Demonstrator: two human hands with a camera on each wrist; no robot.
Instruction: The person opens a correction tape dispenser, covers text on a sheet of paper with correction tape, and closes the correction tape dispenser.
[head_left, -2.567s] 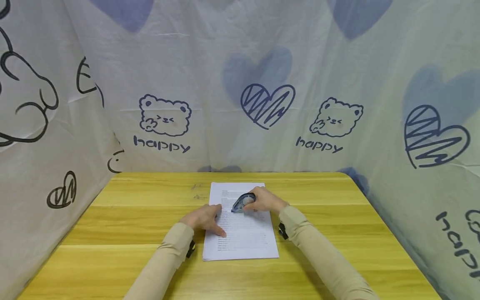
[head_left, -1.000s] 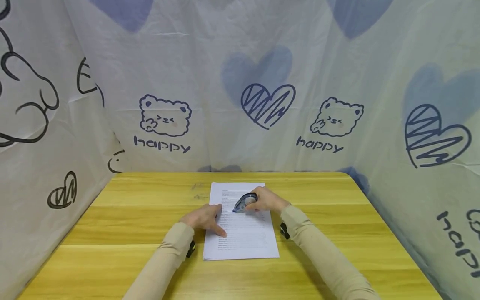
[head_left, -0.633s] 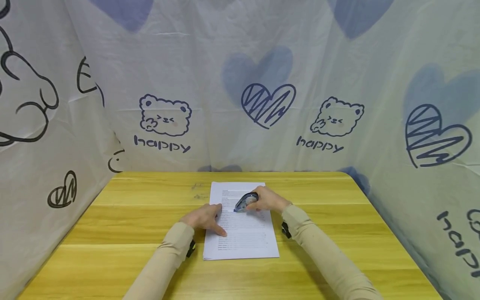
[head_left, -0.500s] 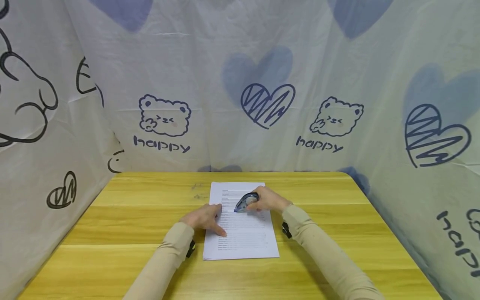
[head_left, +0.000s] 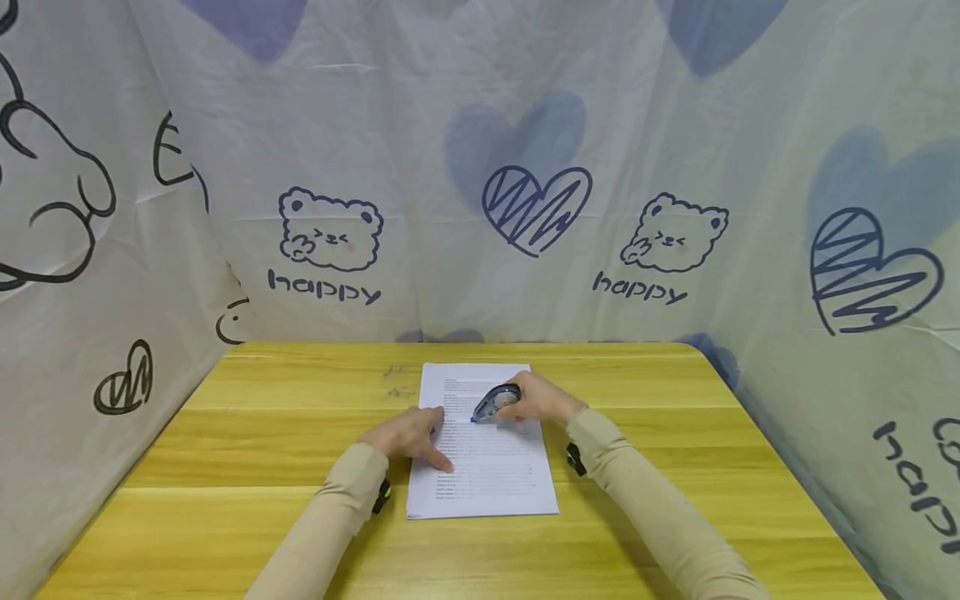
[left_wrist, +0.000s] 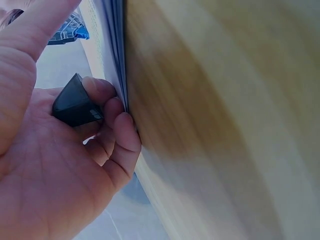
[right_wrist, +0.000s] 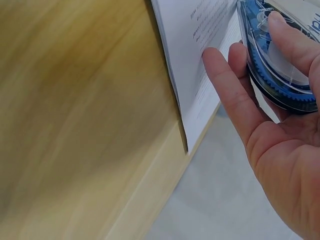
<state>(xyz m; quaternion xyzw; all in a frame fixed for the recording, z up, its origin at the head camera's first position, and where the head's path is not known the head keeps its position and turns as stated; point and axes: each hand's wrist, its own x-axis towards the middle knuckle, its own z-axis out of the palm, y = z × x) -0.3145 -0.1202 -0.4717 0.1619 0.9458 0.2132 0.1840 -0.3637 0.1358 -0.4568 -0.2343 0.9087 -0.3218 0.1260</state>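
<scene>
A stack of printed paper (head_left: pixel 495 492) lies on the table. My left hand (head_left: pixel 408 433) rests on its left edge, thumb and a fingertip on the sheet. In the left wrist view, a black wedge-shaped cap (left_wrist: pixel 75 105) is held among that hand's curled fingers. My right hand (head_left: pixel 542 398) grips a clear and blue correction tape (head_left: pixel 495 403), its tip down at a line of text in the upper half of the page. In the right wrist view, the thumb lies on the correction tape's side, and one finger touches the paper.
The yellow wood-grain table (head_left: pixel 285 450) extends around the paper on all sides. Dark smudges (head_left: pixel 397 383) mark it left of the sheets. A printed cloth curtain (head_left: pixel 450 292) with hearts and bears surrounds the table's back and sides.
The right hand has shifted slightly to the right, carrying the correction tape along the line of text. The left hand and the paper stay in place.
</scene>
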